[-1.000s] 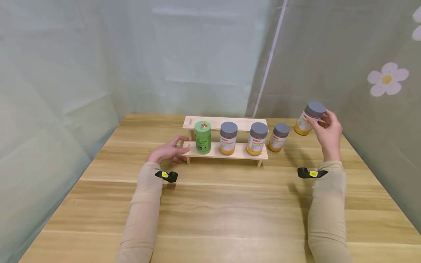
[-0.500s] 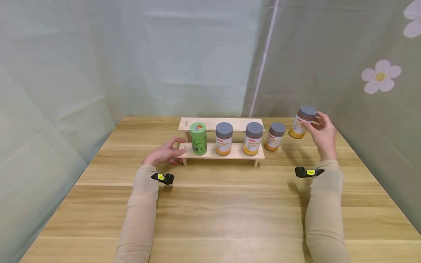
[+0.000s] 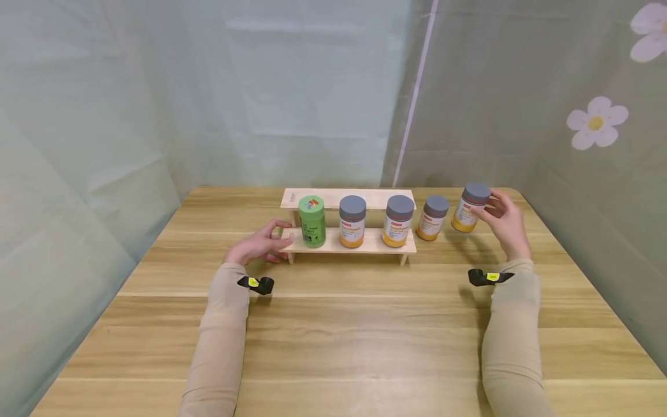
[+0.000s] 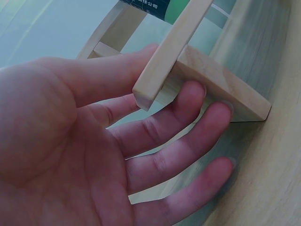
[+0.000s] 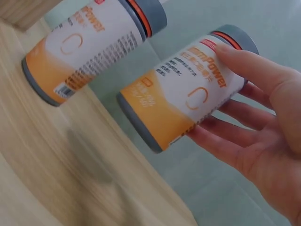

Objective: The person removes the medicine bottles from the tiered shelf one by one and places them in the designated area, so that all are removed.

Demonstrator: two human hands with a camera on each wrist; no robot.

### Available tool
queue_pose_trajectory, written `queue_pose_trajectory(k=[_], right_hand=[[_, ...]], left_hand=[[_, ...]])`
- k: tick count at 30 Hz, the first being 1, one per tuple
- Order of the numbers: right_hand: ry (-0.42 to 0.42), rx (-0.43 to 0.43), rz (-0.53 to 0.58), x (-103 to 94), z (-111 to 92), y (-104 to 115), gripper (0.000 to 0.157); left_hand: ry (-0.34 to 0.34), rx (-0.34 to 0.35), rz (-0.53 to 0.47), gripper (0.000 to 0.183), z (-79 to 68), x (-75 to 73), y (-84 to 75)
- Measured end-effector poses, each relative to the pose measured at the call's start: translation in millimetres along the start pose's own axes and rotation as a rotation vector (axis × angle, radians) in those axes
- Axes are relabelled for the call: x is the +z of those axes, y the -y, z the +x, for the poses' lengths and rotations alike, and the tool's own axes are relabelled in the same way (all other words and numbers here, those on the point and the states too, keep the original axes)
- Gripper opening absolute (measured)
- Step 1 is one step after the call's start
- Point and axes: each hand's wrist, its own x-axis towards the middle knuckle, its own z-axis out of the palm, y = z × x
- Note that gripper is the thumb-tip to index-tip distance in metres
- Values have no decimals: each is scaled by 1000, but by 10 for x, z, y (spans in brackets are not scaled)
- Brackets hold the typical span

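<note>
I note my right hand (image 3: pixel 501 223) clamped on a grey-lidded supplement bottle (image 3: pixel 468 207) just above the counter (image 3: pixel 365 324) — beside another bottle (image 3: pixel 432 218). Left hand (image 3: pixel 257 244), fingers relaxed, steadies the wooden shelf (image 3: pixel 348 244) end.

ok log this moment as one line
left hand: steadying wooden rack end | right hand: holding orange bottle just above table | beside another bottle
</note>
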Motion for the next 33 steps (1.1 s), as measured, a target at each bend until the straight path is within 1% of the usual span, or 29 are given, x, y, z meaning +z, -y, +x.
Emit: queue_pose_trajectory(k=[3,11,18,23,33], right_hand=[[28,2,-17,-23,-20,-38,64],[25,-35,5,-38,-47,-149,59],[97,-32,-28,-19,-29,-251,63],[151,-42,-39,0,-24,-283,64],[199,-35,-30,-9,-52,-338,61]], left_hand=[[-3,-1,6,57,7,-5,2],[15,14,0,57,14,-4,23],[10,21,1,56,0,0,22],[8,24,1,56,2,-1,30],[7,23,-2,57,15,-6,32]])
